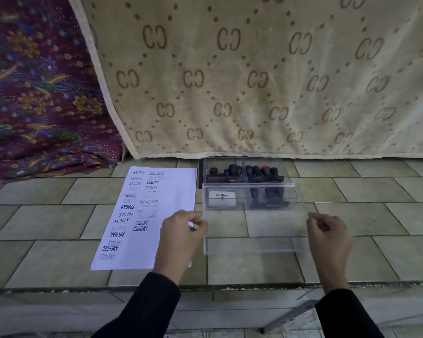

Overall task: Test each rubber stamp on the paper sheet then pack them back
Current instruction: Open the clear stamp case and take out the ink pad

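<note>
long black sleeves (147, 311) on both arms, each hand bare

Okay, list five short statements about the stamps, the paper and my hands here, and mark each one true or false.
1. The left hand and the right hand each pinch an edge of the clear lid. True.
2. The rubber stamps lie scattered on the paper sheet. False: they stand in the clear box beside the sheet.
3. The sheet carries stamped words such as SAMPLE and FRAGILE. True.
4. The sheet lies on the right of the box. False: it lies on the left.
5. A white item labelled Artline shows through the lid. True.
</note>
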The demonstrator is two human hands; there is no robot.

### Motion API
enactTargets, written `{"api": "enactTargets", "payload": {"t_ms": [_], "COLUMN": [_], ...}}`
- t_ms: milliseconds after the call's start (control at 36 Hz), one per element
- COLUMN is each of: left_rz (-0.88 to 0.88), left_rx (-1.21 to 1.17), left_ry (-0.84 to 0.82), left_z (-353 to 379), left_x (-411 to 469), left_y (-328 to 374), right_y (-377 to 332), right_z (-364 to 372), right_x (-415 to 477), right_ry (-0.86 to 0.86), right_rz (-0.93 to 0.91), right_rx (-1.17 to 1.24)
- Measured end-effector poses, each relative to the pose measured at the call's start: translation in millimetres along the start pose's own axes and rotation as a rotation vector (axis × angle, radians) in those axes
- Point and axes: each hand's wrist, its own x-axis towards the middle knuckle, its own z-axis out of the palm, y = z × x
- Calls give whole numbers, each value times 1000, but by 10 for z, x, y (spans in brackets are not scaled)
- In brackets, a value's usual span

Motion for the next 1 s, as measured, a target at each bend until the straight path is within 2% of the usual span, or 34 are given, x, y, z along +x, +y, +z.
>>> {"api": "enactTargets", "payload": {"t_ms": [222,389,1000], "left_rz": [-8,-24,-85], "left_rx": [-30,77,163], "left_ry": [-12,-104,-187], "left_z": [98,118,248], "left_x": [-340,-358,-232], "left_y": [-214,-337,-453], "right_y": [228,343,453], "right_z": [-20,17,61], "right_x": [-212,-283,-291], "right_ry": [13,-58,-173], "right_rz": [51,70,-6], "right_rx": [23,-42,-200]}}
